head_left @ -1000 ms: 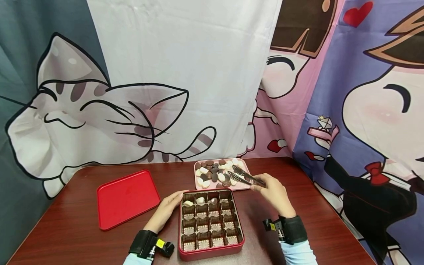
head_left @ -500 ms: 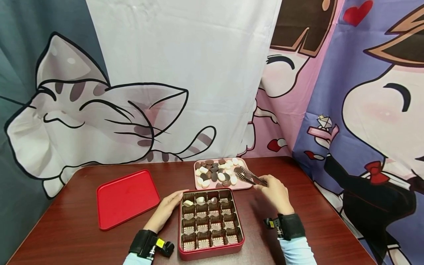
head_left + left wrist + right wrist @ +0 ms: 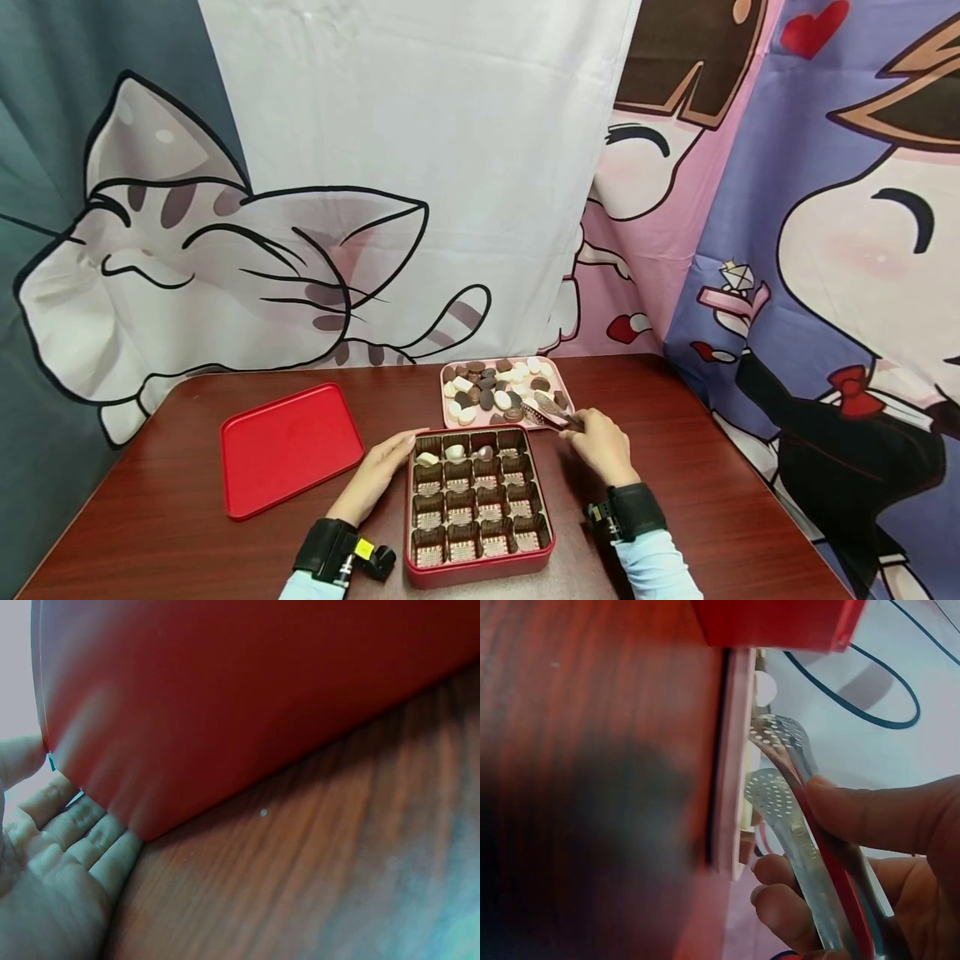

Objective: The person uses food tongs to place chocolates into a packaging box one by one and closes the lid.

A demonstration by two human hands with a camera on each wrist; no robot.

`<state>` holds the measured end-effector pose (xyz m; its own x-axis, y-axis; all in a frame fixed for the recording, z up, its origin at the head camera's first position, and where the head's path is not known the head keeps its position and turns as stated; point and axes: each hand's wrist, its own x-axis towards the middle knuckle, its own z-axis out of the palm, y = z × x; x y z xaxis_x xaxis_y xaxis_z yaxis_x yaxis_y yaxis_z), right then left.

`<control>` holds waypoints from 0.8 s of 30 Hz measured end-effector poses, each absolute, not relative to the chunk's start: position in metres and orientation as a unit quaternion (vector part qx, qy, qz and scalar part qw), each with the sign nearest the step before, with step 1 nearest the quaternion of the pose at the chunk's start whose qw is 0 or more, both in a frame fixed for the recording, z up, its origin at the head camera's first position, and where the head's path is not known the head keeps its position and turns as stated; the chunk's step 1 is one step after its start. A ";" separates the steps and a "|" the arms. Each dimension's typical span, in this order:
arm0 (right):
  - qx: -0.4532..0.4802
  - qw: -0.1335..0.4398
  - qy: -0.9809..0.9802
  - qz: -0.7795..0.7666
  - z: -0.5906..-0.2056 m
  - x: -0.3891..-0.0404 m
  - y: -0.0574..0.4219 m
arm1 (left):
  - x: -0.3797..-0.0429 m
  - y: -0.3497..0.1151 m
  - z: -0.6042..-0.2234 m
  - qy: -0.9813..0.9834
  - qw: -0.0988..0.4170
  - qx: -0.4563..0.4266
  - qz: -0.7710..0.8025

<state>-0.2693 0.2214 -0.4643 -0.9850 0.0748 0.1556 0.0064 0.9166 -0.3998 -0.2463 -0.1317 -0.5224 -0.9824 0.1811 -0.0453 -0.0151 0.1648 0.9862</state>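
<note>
A red tin box stands on the table, its brown insert divided into many compartments. In its back row lie a cream-coloured chocolate, a white one and a pinkish-brown one. My left hand rests against the box's back left side, fingers fairly straight along the red wall. My right hand holds metal tongs between thumb and fingers. Their perforated tips stand apart, low over the near right part of a pink tray of dark and white chocolates.
A flat red lid lies to the left of the box. The pink tray sits right behind the box, near the table's back edge. A printed cloth hangs behind the table.
The tongs rose a little to the right, then came down left towards the tray's near right part. The right hand moved with them. Left hand and box stayed put.
</note>
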 end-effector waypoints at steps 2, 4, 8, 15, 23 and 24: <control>-0.020 0.088 -0.975 0.201 -0.467 -0.270 0.220 | -0.247 -0.132 -0.522 0.759 0.077 0.053 0.645; -0.020 0.091 -0.975 0.200 -0.468 -0.270 0.219 | -0.247 -0.132 -0.522 0.757 0.079 0.056 0.646; -0.018 0.095 -0.975 0.200 -0.469 -0.269 0.218 | -0.246 -0.131 -0.522 0.754 0.079 0.047 0.650; -0.026 0.103 -0.973 0.205 -0.466 -0.268 0.219 | -0.247 -0.130 -0.523 0.756 0.075 0.049 0.648; -0.021 0.101 -0.972 0.210 -0.459 -0.267 0.221 | -0.248 -0.131 -0.524 0.752 0.078 0.047 0.653; -0.021 0.102 -0.972 0.210 -0.459 -0.267 0.221 | -0.248 -0.131 -0.523 0.749 0.080 0.049 0.656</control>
<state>-0.2668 0.2207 -0.4587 -0.9785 0.0833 0.1886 -0.0021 0.9108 -0.4129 -0.2477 -0.1313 -0.5235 -0.9824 0.1781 -0.0561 -0.0320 0.1354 0.9903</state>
